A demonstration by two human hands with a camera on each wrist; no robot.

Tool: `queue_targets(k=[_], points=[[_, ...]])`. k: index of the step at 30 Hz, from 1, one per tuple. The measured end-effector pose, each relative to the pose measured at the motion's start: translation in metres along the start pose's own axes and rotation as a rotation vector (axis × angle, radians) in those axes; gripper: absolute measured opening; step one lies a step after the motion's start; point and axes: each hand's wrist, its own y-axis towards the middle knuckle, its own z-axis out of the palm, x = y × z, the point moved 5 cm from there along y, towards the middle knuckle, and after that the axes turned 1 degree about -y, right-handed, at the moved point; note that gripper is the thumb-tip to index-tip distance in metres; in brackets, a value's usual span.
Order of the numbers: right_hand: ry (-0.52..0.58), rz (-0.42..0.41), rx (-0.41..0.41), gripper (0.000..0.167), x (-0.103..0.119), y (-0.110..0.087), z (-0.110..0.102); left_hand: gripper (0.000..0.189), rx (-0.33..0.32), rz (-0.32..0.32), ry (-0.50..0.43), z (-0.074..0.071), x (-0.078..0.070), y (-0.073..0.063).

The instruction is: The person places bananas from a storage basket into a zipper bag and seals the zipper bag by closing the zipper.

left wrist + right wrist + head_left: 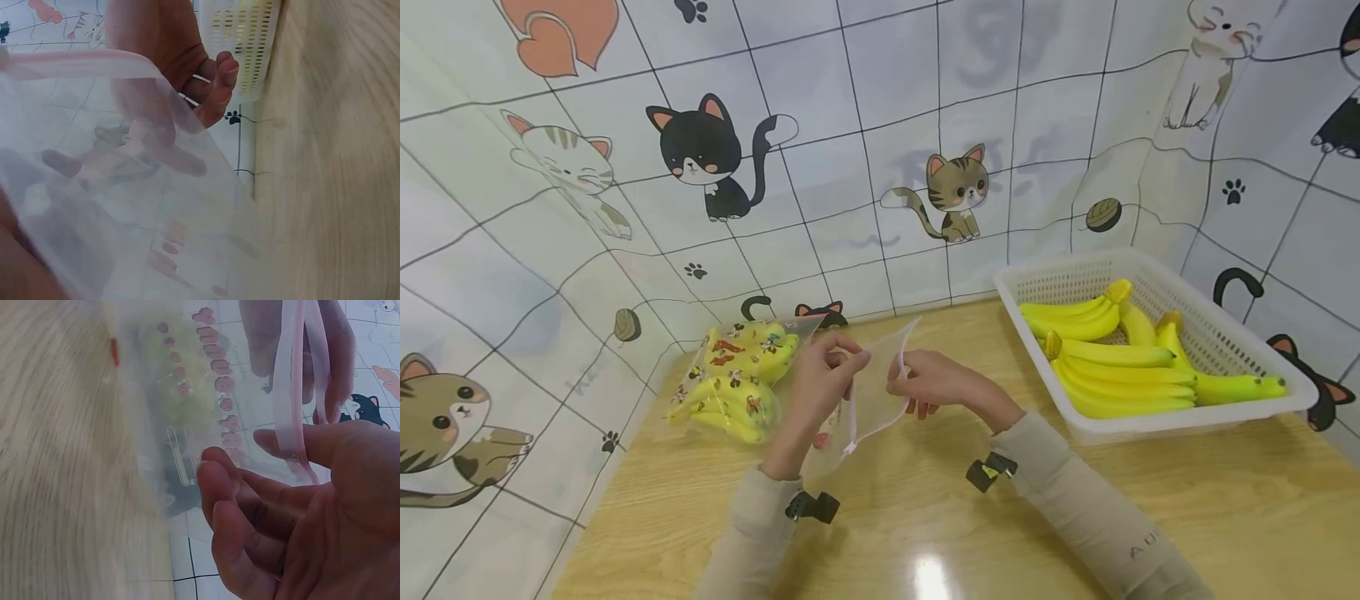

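Note:
Between the two hands hangs a clear zip bag (872, 392) with a pink-white zip edge, its mouth spread apart. My left hand (829, 375) pinches one side of the mouth between thumb and fingers. On the other side, my right hand (936, 382) grips the edge, its thumb inside the mouth and the fingers outside, as the right wrist view shows at the zip strip (292, 394). Red printing runs down the bag's face (219, 369). Left of the left hand lies a filled printed bag (737, 379) with yellow bananas inside.
A white perforated basket (1082, 429) on the right holds several bunches of bananas (1120, 375). The wood-grain table (970, 533) meets a wall covering (850, 167) printed with cats at the back. Small dark devices are strapped to both wrists.

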Motion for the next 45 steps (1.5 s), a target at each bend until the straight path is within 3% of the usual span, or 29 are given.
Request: queue_targets(k=[6, 15, 25, 35, 41, 45], points=[[-0.049, 0.009, 0.076, 0.019, -0.004, 0.004, 0.003, 0.013, 0.056, -0.024, 0.003, 0.012, 0.007, 0.000], [-0.020, 0.046, -0.005, 0.017, -0.006, -0.001, -0.008, 0.010, 0.032, -0.033, 0.022, 0.012, 0.008, 0.000], [-0.011, 0.036, -0.073, 0.027, -0.006, 0.000, -0.013, 0.008, -0.061, 0.007, -0.013, -0.004, -0.002, -0.001], [0.025, 0.045, -0.100, 0.025, 0.002, -0.005, -0.018, 0.009, -0.099, -0.043, -0.070, -0.013, -0.010, -0.003], [0.015, 0.039, -0.143, 0.045, 0.016, -0.011, -0.020, 0.013, -0.122, -0.100, -0.121, -0.018, -0.012, -0.005], [-0.048, 0.062, -0.182, 0.056, 0.025, -0.018, -0.025, 0.015, -0.109, -0.130, -0.146, -0.018, -0.011, -0.004]])
